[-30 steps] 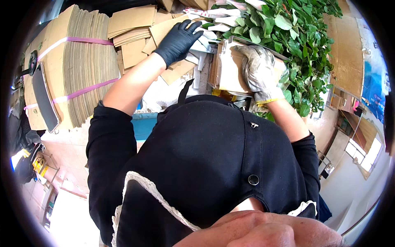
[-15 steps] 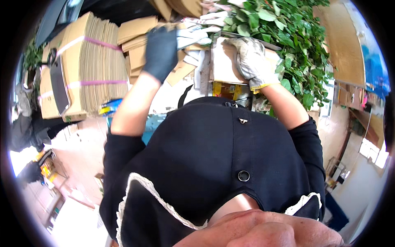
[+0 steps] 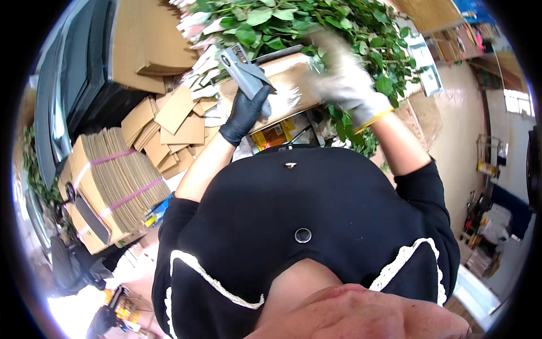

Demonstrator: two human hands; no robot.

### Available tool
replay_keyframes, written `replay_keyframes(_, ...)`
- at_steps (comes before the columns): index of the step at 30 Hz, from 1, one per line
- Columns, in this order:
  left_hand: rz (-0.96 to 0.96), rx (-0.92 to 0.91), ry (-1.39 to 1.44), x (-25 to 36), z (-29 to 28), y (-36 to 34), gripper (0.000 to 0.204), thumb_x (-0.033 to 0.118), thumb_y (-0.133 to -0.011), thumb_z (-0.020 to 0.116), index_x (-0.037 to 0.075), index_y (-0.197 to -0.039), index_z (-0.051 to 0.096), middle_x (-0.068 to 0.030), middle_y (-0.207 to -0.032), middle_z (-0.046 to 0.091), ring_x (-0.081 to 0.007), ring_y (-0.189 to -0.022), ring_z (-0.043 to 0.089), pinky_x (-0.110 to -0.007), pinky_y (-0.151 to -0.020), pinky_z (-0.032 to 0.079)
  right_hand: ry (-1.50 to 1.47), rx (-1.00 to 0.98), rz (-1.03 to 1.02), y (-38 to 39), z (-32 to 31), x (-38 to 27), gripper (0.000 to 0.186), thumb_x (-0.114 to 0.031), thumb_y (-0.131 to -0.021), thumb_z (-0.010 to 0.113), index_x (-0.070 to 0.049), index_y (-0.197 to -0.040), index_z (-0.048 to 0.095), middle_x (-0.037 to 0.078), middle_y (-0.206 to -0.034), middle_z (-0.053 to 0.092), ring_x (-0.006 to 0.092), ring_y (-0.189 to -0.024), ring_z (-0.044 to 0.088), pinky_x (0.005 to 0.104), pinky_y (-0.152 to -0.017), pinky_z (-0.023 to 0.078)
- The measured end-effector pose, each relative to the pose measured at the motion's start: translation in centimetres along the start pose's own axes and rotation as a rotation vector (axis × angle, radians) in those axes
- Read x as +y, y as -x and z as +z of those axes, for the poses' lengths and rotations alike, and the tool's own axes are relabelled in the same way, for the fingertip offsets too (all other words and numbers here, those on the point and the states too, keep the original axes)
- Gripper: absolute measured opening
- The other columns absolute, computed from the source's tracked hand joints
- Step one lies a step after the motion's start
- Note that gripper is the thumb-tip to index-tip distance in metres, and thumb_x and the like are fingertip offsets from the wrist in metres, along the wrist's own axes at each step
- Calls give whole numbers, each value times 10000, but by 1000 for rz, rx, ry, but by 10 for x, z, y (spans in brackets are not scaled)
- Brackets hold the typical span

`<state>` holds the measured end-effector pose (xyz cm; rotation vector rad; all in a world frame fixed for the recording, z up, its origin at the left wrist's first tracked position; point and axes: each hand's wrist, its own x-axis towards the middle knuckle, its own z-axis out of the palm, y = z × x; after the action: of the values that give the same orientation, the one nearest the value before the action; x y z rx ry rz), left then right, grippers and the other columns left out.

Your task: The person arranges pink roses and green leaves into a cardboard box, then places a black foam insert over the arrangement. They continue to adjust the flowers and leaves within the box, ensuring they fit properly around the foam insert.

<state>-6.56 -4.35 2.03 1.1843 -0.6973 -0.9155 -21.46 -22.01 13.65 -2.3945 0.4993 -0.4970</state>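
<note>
My left hand (image 3: pixel 245 113), in a black glove, is closed round a grey handheld object (image 3: pixel 240 68) with a dark slotted end, held tilted over the left part of a metal-edged tray (image 3: pixel 272 113) lined with tan board. My right hand (image 3: pixel 344 85), in a whitish glove with a yellow cuff, is smeared by motion over the tray's right end, beside the leaves; its fingers and anything in them cannot be made out. Green leafy stems (image 3: pixel 271 17) with white and pink sleeved heads (image 3: pixel 197 25) lie beyond the tray.
Loose cardboard pieces (image 3: pixel 175 116) lie left of the tray, beside a strapped cardboard stack (image 3: pixel 118 175). Dark panels (image 3: pixel 76 73) and larger cardboard (image 3: pixel 152 34) stand at the back left. A wooden board (image 3: pixel 429 11) is at the top right; shelving and a pale floor (image 3: pixel 446 113) show at the right.
My left hand has moved onto the tray with the grey object now visible in it. My right hand, earlier resting on the tray, is moving, blurred, near the leaves. The view has shifted.
</note>
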Motion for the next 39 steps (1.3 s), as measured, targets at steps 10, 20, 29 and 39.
replay_keyframes(10, 336, -548, -1149, 21, 15, -20, 776, 477, -852, 664, 60, -1450, 397, -272, -1517, 284, -433, -1419, 243, -483, -1179, 187, 128, -511, 24, -40, -39, -18, 637, 12, -723, 530, -67, -1355, 507, 209, -1236, 622, 343, -1148, 607, 398, -982, 486)
replay_keyframes(20, 356, -324, -1293, 9, 11, -27, 758, 525, -820, 656, 133, -1437, 455, -216, -1501, 360, -407, -1396, 312, -546, -1153, 204, 521, -768, 201, -37, -54, 74, 298, -305, -997, 384, -140, -1114, 604, 141, -857, 667, 302, -761, 639, 425, -706, 511)
replay_keyframes(29, 363, -304, -1298, 11, 10, -27, 762, 487, -799, 693, 126, -1430, 468, -217, -1483, 378, -418, -1352, 355, -532, -1129, 251, 171, -883, 11, -35, -39, 83, 628, -36, -710, 586, -114, -1330, 516, 206, -1057, 670, 369, -945, 659, 420, -793, 531)
replay_keyframes(39, 432, -283, -1332, 4, 8, -31, 838, 527, -814, 655, 18, -1434, 411, -208, -1470, 405, -385, -1372, 352, -502, -1169, 217, 514, -1010, 225, -66, -58, 54, 505, -155, -731, 558, -135, -1231, 624, 135, -828, 708, 258, -701, 674, 373, -608, 536)
